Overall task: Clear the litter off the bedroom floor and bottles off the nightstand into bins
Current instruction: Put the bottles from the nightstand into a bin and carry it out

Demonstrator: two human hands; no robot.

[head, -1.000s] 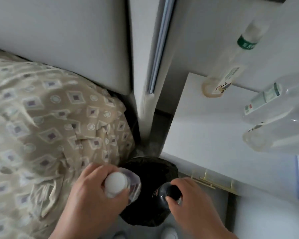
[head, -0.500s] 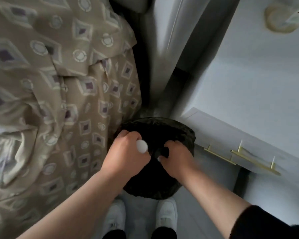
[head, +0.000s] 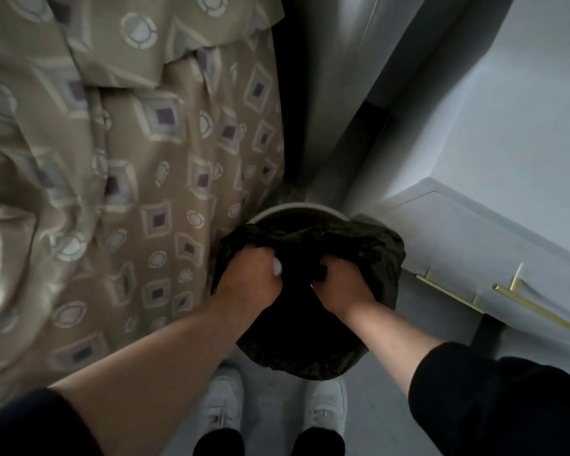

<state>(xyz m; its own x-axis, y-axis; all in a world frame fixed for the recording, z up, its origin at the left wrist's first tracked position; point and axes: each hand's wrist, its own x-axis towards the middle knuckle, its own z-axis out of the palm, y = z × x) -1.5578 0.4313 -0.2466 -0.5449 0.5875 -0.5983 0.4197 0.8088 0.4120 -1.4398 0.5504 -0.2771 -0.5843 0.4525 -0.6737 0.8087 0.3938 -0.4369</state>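
Both hands [head: 249, 278] gripping bottles inside bin [head: 389, 258]

White-capped bottle [head: 277, 267] low inside black-lined bin [head: 385, 258], mostly hidden

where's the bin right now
In the head view the bin sits on the floor at lower centre, between the patterned bedspread on the left and the white nightstand on the right, just ahead of the white shoes.

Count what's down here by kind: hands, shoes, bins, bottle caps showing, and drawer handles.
Hands: 2, left hand and right hand
White shoes: 2
Bins: 1, black-lined bin
White bottle caps: 1
Brass drawer handles: 2
Total: 8
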